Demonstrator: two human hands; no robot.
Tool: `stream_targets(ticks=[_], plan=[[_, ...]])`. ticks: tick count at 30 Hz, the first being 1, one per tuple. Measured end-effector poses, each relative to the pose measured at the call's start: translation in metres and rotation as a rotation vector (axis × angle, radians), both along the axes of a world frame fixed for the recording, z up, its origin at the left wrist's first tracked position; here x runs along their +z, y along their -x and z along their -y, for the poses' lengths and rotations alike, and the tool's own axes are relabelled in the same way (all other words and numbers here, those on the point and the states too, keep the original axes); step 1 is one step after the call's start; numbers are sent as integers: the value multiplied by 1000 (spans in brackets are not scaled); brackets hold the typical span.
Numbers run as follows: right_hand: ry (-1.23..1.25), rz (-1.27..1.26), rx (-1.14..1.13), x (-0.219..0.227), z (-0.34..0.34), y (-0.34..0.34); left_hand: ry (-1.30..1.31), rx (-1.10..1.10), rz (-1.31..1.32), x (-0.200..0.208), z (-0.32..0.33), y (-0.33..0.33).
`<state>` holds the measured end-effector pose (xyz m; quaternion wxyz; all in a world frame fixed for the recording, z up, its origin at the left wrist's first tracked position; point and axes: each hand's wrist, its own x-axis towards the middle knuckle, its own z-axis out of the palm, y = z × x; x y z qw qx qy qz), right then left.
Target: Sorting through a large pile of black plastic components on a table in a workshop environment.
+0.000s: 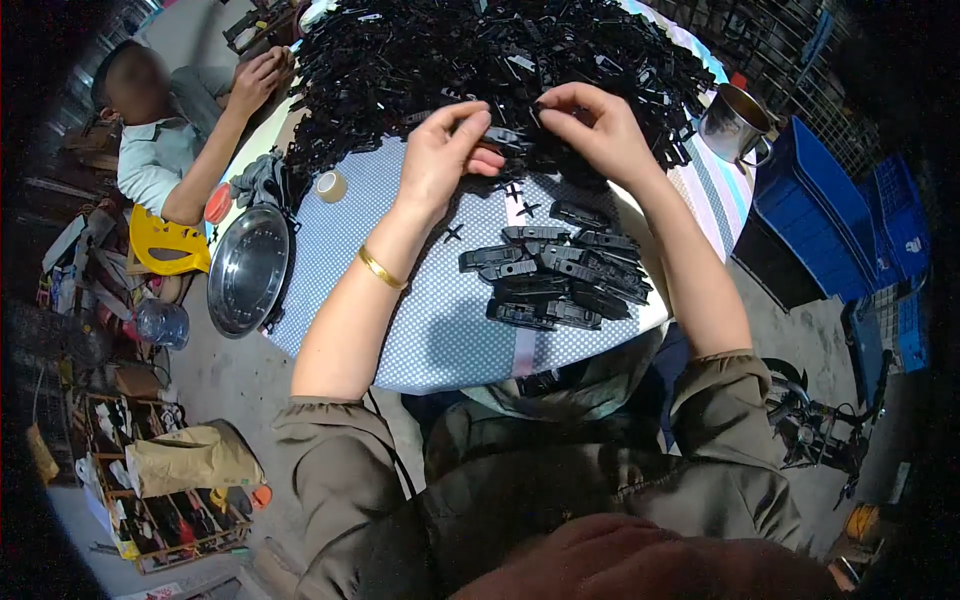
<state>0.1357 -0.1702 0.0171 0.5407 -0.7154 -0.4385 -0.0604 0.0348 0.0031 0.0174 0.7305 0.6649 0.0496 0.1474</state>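
My left hand (438, 158) is closed on a long black plastic part (512, 139), which sticks out to the right of the fingertips. My right hand (603, 132) is pinched just right of that part. Whatever sits between its thumb and forefinger is too small and dark to make out. Beyond both hands spreads a large heap of loose black plastic parts (420, 62). Closer to me, between my forearms, lies a pile of similar long black parts (570, 265). Several small black cross-shaped pieces (453, 233) rest on the patterned tablecloth (400, 330).
A steel basin (248, 272) hangs at the table's left edge, near a roll of tape (331, 186) and a red lid (218, 203). A steel mug (733, 122) stands right. Blue crates (822, 215) flank the table. Another person (165, 150) sits at the far left.
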Motion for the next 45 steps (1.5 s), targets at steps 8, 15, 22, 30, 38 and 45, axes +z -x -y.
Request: stream_targets(ticks=[8, 15, 22, 30, 38, 45], plan=[[322, 667, -204, 3, 5, 4, 59, 117, 151, -1, -8, -1], [197, 451, 46, -1, 1, 8, 152, -133, -39, 0, 4, 3], [367, 627, -42, -3, 2, 11, -217, -37, 11, -5, 10, 3], [320, 648, -28, 11, 8, 17, 84, -74, -198, 4, -1, -2], [4, 84, -75, 4, 5, 0, 41, -143, -120, 0, -2, 3], [-174, -40, 85, 1, -5, 18, 84, -142, -129, 1, 14, 9]])
